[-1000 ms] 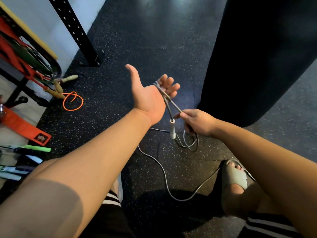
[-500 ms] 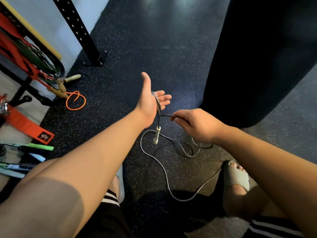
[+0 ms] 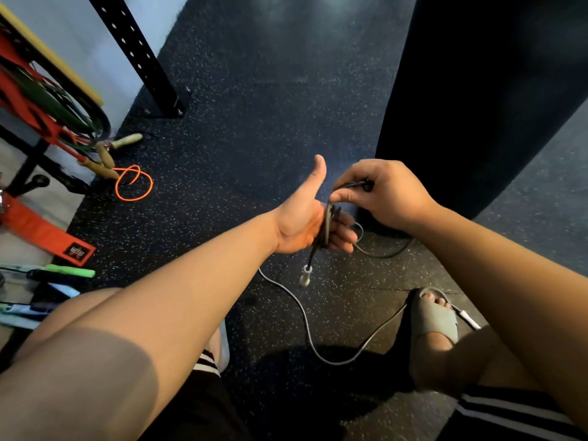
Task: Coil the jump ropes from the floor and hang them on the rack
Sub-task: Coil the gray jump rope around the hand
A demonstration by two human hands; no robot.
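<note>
A grey jump rope (image 3: 306, 323) lies in a long loop on the dark floor. Several turns of it wrap around the palm of my left hand (image 3: 307, 218), thumb up and fingers stretched out. One white handle (image 3: 305, 275) dangles just below that hand. My right hand (image 3: 380, 192) is above and right of the left, pinching the cord between thumb and fingers. The other white handle (image 3: 467, 317) lies on the floor by my right foot. An orange jump rope (image 3: 133, 183) with wooden handles (image 3: 105, 155) lies at the foot of the rack (image 3: 38, 90) on the left.
A black perforated upright (image 3: 136, 52) is bolted to the floor at the back left. A big black punching bag (image 3: 471, 90) fills the right. Red and green bands hang on the rack. A red strap (image 3: 41, 232) and green-handled ropes (image 3: 63, 271) lie at the left.
My right hand has carried the cord up and over the left palm, adding a turn. The left hand turned thumb-up, and the slack on the floor has shortened.
</note>
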